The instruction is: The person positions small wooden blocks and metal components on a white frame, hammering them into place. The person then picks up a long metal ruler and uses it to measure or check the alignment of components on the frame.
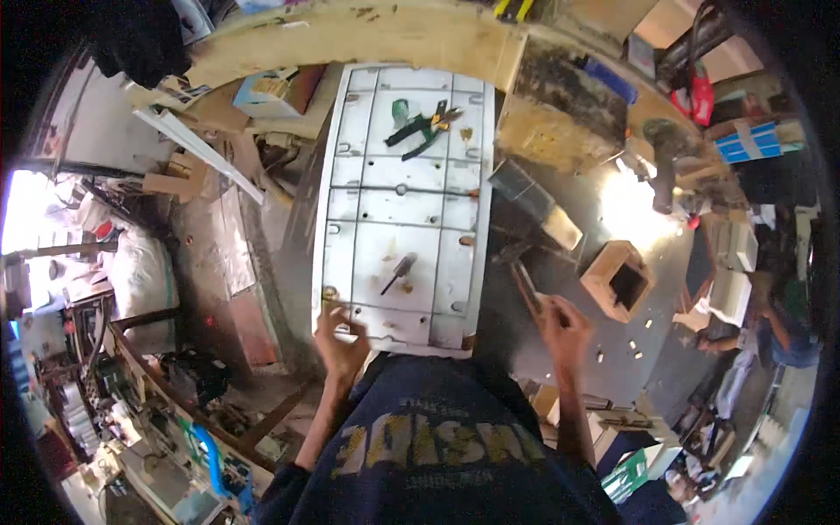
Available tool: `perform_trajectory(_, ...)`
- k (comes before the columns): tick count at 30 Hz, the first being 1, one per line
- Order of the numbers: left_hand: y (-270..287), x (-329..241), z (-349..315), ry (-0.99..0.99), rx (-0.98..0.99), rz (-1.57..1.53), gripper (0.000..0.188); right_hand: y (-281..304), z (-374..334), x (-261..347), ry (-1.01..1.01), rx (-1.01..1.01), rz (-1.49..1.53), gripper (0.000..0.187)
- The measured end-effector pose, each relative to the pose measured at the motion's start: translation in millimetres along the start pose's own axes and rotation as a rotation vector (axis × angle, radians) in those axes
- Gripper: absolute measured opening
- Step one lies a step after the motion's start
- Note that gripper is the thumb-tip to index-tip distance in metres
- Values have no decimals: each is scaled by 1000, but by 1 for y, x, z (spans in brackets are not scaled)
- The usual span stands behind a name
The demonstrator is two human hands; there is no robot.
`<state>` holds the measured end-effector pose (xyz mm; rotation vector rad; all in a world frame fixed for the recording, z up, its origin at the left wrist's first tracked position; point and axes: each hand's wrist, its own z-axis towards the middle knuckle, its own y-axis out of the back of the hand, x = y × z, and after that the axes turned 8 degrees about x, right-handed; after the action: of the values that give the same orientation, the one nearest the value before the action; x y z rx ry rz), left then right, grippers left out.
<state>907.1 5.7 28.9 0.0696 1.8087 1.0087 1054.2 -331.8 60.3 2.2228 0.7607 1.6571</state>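
Note:
A white ribbed plastic panel (402, 219) lies lengthwise in front of me. At its near left edge my left hand (339, 343) is closed, with the fingertips at a small brass-coloured piece (329, 293). Out to the right of the panel, my right hand (564, 324) grips the handle of a hammer (525, 284); its dark head points away from me. A screwdriver-like tool (399, 273) with a dark shaft lies on the near part of the panel. Green-and-black pliers (424, 131) rest at its far end, beside a green scrap (400, 110).
Right of the panel are a dark block with a pale wooden end (538, 206) and a hollow wooden box (618, 280). Small pale pieces (636, 350) lie near the box. A wooden beam (350, 39) crosses the far side. Another person's arm (726, 343) shows at far right.

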Motion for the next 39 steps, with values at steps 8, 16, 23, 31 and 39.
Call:
perform_trajectory(8, 14, 166, -136, 276, -336, -383, 26, 36, 70, 172, 858, -352, -64, 19)
perform_trajectory(16, -2, 238, -183, 648, 29, 448, 32, 57, 143, 251, 653, -367, -423, 30)
perform_trajectory(23, 41, 113, -48, 253, -268, 134, 35, 53, 88, 238, 910, -251, -108, 12)
perform_trajectory(31, 56, -156, 21, -508, 172, -328, 37, 9, -35, 163, 828, 16, 418, 15)
perform_trajectory(39, -25, -231, -28, -483, 610, -927, 17, 23, -69, 127, 491, 190, 735, 25)
